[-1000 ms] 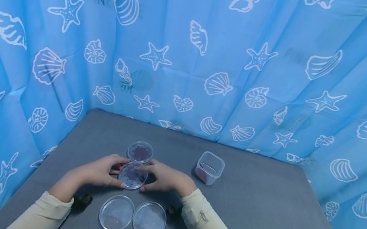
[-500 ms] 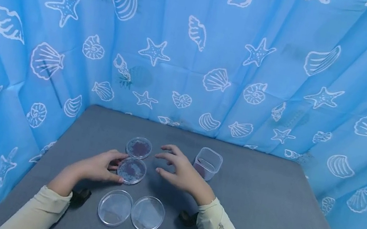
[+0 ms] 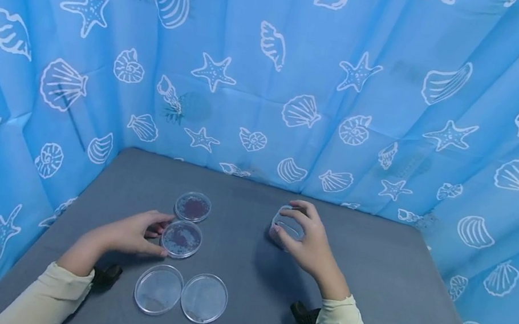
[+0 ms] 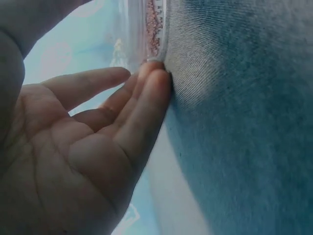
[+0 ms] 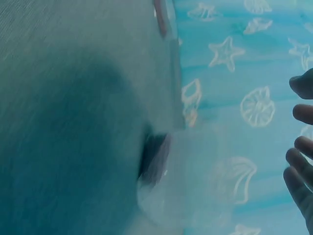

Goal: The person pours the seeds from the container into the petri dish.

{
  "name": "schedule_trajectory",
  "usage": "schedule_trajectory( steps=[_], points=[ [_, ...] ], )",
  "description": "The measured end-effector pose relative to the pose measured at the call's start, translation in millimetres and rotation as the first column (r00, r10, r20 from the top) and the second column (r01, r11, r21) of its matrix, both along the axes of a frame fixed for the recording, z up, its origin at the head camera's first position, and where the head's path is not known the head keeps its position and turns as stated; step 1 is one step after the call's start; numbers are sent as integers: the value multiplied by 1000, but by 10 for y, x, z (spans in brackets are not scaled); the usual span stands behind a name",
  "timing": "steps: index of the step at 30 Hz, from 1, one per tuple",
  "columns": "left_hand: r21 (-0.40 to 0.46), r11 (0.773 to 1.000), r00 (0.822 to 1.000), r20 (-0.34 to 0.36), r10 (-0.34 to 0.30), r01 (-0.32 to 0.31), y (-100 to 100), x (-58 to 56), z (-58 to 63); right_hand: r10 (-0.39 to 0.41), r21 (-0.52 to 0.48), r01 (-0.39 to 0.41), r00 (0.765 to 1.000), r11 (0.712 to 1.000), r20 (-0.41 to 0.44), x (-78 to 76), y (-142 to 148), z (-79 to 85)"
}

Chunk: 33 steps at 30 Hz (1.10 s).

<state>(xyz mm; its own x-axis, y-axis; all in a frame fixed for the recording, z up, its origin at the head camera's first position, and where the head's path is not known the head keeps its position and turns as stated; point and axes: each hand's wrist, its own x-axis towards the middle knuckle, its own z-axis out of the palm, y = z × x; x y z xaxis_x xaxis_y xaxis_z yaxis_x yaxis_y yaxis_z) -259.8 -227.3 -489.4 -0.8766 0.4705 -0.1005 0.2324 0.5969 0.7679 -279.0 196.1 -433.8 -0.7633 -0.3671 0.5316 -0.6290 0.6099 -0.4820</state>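
In the head view my left hand (image 3: 135,231) holds the left side of a round clear petri dish (image 3: 181,239), thumb at the near edge and fingers at the far edge. Reddish grains lie in that dish, and the left wrist view shows them through its clear wall (image 4: 154,29) beside the fingertips. Just behind it sits a second petri dish (image 3: 192,207) with similar dark red contents. My right hand (image 3: 308,239) hovers with parted fingers at a small clear plastic tub (image 3: 281,227). Dark reddish material (image 5: 157,159) shows low in the tub in the right wrist view.
Two clear round dish pieces (image 3: 159,289) lie side by side nearer me, the right-hand one (image 3: 204,298) almost touching its neighbour. A blue shell-patterned curtain (image 3: 275,72) encloses the grey table (image 3: 371,297) at the back and sides.
My right hand has left the nearer grain-filled dish and moved right to the plastic tub, its fingers spread. The left hand stays at that dish. The view has shifted slightly.
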Motion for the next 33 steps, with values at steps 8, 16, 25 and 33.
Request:
schedule_trajectory(
  steps=[8, 16, 25, 33],
  points=[
    [-74, 997, 1000, -19, -2, 0, -178, 151, 21, -164, -15, 165, 985, 986, 52, -118, 276, -222],
    [-109, 994, 1000, 21, -16, 19, -305, 348, 56, -251, 9, 261, 921, 965, 297, -161, 476, -392],
    [-87, 995, 999, 4, -52, 53, -250, 575, 87, -236, 13, 254, 878, 967, 417, -186, 549, -486],
    [-49, 995, 996, -26, -89, 87, -85, 659, 88, -209, 7, 227, 885, 974, 417, -238, 527, -489]
  ],
)
